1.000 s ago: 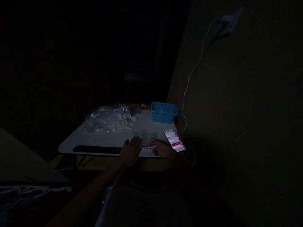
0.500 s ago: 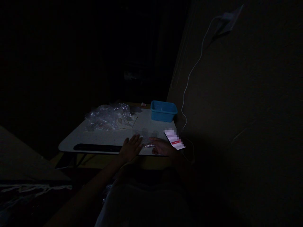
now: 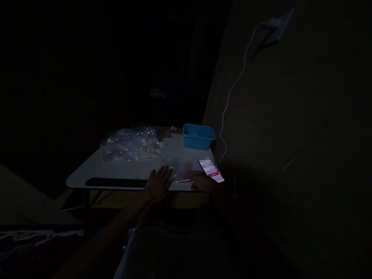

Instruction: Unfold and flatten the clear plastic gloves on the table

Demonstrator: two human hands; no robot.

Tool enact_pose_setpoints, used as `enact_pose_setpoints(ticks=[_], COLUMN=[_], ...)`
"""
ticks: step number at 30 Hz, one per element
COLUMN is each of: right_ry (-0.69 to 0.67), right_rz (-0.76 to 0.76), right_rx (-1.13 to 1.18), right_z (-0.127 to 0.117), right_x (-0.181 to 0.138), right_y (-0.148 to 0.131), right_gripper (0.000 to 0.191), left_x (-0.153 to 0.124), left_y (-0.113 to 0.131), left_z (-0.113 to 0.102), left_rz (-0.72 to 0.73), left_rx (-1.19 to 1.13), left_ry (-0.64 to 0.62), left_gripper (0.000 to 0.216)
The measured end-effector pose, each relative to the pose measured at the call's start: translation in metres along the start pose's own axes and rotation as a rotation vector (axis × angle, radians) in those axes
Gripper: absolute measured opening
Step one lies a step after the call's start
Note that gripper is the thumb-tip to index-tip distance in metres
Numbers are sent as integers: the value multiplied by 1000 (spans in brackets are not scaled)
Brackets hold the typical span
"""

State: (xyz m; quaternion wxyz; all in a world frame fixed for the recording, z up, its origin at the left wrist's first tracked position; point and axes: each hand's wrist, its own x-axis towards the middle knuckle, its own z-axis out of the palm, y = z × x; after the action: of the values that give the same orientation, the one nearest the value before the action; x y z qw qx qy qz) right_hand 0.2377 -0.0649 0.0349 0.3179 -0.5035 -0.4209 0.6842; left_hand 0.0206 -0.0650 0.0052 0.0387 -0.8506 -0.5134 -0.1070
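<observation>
A clear plastic bag (image 3: 180, 170) lies flat near the front edge of a white folding table (image 3: 122, 167). My left hand (image 3: 157, 183) rests palm down at the bag's left side, its fingers stretched out and holding nothing. At the right side of the bag, my right hand (image 3: 202, 181) touches the plastic with an extended index finger. Its lower fingers are curled beneath, and I see nothing gripped in them. Dim light hides finer detail of the bag.
Crumpled clear plastic bags (image 3: 124, 143) lie at the table's left back. A blue basin (image 3: 198, 137) stands at the back right. Beside my right hand lies a lit phone (image 3: 211, 170). A white cable (image 3: 229, 95) hangs along the right wall from a socket.
The view has shifted slightly, so the table and items sit a little further left. My right hand has moved slightly right across the bag; my left stays flat on it.
</observation>
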Motion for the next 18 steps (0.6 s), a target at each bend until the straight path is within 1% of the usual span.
enact_pose_setpoints(ticks=[3, 6, 8, 10, 12, 13, 16, 18], right_ry=[40, 237, 380, 458, 493, 506, 516, 501], right_rz=[-23, -126, -228, -331, -386, -385, -356, -379], right_rx=[-28, -200, -334, -493, -645, -696, -723, -726], right_z=[-4, -2, 3, 10, 17, 21, 27, 27], right_x=[-1, 1, 4, 8, 12, 13, 14, 14], right_y=[-2, -5, -6, -5, -3, -3, -3, -5], right_gripper=[33, 30, 25, 19, 16, 18, 27, 31], left_x=[1, 1, 0, -2, -2, -2, 0, 2], left_y=[0, 0, 2, 5, 6, 5, 0, -7], left_z=[2, 3, 1, -3, -7, -10, -13, -12], left_rz=[-21, -38, -50, -57, -86, -115, -196, -170], left_rx=[-6, -14, -10, -7, -16, -27, -65, -81], left_ry=[-1, 19, 46, 73, 96, 107, 122, 101], left_gripper=[47, 47, 46, 45, 42, 40, 40, 39])
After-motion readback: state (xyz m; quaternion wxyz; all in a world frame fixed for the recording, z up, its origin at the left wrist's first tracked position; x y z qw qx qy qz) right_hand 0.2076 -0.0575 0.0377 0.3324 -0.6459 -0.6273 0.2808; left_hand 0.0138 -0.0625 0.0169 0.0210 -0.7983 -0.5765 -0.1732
